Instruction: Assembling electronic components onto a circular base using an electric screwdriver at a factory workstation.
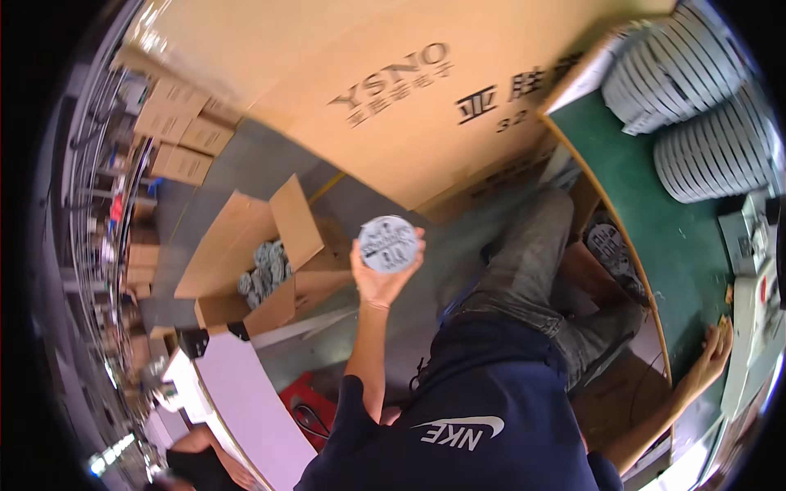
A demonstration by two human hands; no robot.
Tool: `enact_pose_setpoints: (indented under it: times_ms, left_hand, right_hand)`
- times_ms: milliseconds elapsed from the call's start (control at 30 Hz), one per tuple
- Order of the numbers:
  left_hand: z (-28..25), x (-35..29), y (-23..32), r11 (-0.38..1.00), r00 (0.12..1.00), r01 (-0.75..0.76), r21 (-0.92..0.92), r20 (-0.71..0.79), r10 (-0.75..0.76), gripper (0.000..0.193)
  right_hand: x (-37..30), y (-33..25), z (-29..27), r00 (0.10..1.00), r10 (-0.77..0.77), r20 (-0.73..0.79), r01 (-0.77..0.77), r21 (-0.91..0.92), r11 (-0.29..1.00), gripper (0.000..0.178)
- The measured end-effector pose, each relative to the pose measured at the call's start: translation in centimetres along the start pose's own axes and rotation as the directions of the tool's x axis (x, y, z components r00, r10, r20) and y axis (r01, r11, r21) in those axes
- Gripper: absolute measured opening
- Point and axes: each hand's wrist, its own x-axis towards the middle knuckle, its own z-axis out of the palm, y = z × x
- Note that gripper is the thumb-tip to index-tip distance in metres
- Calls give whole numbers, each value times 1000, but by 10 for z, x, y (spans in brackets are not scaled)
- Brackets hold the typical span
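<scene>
Out in front of my body, my left hand is closed around the edge of a round grey disc with black handwriting on its face. My fingers and thumb wrap its sides, and what lies beneath it is hidden. Far to the right, my right hand rests over the green table top beside a pale machine. Its fingers are curled together at a small yellowish bit, too small to name.
Two stacks of grey reels stand on the table's far end. A large carton rises ahead. At left, an open carton holds grey bundles. A white bench and another person's arm are lower left.
</scene>
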Motion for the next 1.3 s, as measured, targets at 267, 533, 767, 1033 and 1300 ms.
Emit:
enact_pose_setpoints:
  times_ms: [267,533,767,1033,1300]
  left_hand:
    - [-53,-85,172,585,610,-789,-190,-116,784,109]
    - [45,28,28,719,889,54,693,294,-351,86]
    - [357,142,-174,31,543,-761,648,663,-515,55]
    - [500,236,-312,-639,607,-753,-157,207,-767,101]
    - [511,235,-312,-552,544,-821,-146,92,-834,97]
  right_hand:
    - [7,13,-1,997,-48,64,51,-50,997,45]
    - [-4,-16,18,998,-16,-54,21,88,996,35]
    - [-18,-36,7,994,89,-60,-69,282,957,41]
    - [-15,-38,8,997,-61,-43,66,129,989,33]
    - [-14,-41,6,1000,17,-2,-16,179,984,41]
